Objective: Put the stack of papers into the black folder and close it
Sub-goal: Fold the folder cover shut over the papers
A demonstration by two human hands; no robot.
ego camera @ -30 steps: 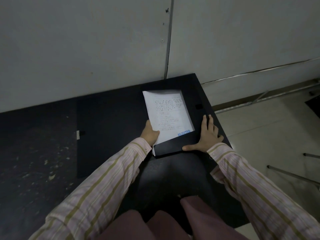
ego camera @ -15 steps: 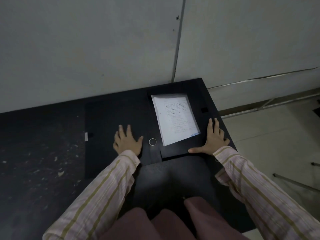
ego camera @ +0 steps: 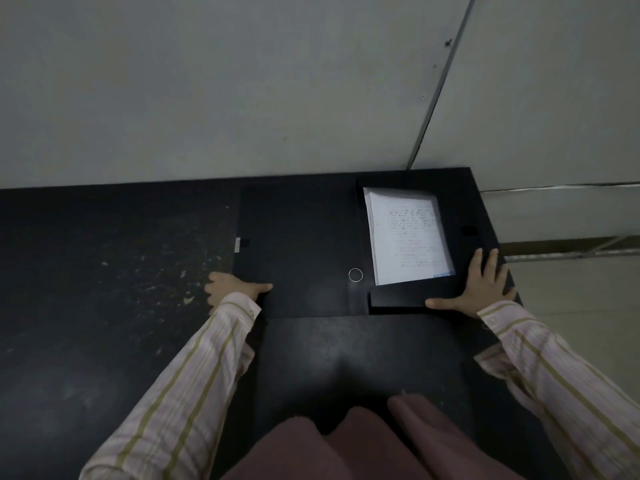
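Observation:
The black folder (ego camera: 301,237) lies open on the black table. Its flat cover spreads to the left, and its box half (ego camera: 408,299) is on the right. The stack of white printed papers (ego camera: 407,233) rests inside the box half. My left hand (ego camera: 230,289) is at the cover's near left corner, thumb on top and fingers curled round the edge. My right hand (ego camera: 481,289) lies flat, fingers apart, against the box half's near right corner.
The black table (ego camera: 104,289) is scuffed with pale flecks on its left part and butts against a grey wall (ego camera: 242,81). Its right edge drops to a light floor (ego camera: 571,306). A small clasp (ego camera: 237,244) sits on the cover's left edge.
My left hand let go of the papers, which now lie in the box half, and slid left across the cover to its near left corner. My right hand stayed put.

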